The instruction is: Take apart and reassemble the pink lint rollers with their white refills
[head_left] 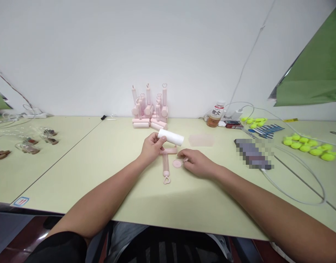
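My left hand (151, 148) grips one end of a white paper roll (171, 137) and holds it just above the table. Under the roll lies a pink roller handle (166, 164) with a heart-shaped end, flat on the table. My right hand (196, 162) rests on the table to the right of the handle. Its fingertips touch a small round pink cap (177, 163) lying there.
A heap of assembled pink rollers (150, 109) stands at the back by the wall. A drink bottle (215, 115), cables, a blurred dark object (252, 153) and yellow-green pieces (310, 144) lie on the right. Small glass jars (33, 140) sit on the left table.
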`<state>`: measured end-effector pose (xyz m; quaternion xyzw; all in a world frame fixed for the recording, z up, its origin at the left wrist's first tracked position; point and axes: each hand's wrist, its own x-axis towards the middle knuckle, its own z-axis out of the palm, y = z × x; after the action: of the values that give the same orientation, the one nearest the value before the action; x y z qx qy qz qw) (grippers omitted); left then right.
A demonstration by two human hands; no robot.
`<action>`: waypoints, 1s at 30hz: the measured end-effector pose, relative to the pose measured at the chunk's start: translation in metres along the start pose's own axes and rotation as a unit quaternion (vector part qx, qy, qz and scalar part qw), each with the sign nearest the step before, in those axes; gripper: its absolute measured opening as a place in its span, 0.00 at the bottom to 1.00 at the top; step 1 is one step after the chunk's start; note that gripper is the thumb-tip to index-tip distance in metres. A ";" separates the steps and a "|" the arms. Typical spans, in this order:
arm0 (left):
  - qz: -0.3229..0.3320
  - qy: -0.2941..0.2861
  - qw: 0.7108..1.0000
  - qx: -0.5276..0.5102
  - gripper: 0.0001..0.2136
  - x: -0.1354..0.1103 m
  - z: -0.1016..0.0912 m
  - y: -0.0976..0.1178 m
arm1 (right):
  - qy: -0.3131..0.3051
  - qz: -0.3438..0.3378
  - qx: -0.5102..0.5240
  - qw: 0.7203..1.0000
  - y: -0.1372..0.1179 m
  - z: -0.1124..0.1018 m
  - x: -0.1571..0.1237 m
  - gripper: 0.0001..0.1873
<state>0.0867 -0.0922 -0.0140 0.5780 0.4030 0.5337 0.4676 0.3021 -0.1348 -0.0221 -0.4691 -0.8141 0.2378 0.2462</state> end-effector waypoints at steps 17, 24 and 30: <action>0.025 -0.015 0.999 0.017 0.17 -0.003 -0.002 0.000 | -0.057 -0.068 -0.176 0.980 -0.012 -0.008 -0.003 0.14; 0.025 -0.014 0.999 0.018 0.17 -0.003 -0.002 0.001 | -0.108 -0.067 -0.202 0.971 -0.029 -0.005 -0.009 0.15; 0.023 -0.017 0.999 0.021 0.17 -0.002 -0.003 0.000 | -0.066 0.002 -0.227 0.972 -0.004 -0.018 -0.005 0.15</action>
<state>0.0838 -0.0943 -0.0147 0.6057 0.3930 0.5258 0.4497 0.3131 -0.1379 -0.0071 -0.4973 -0.8605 0.0778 0.0782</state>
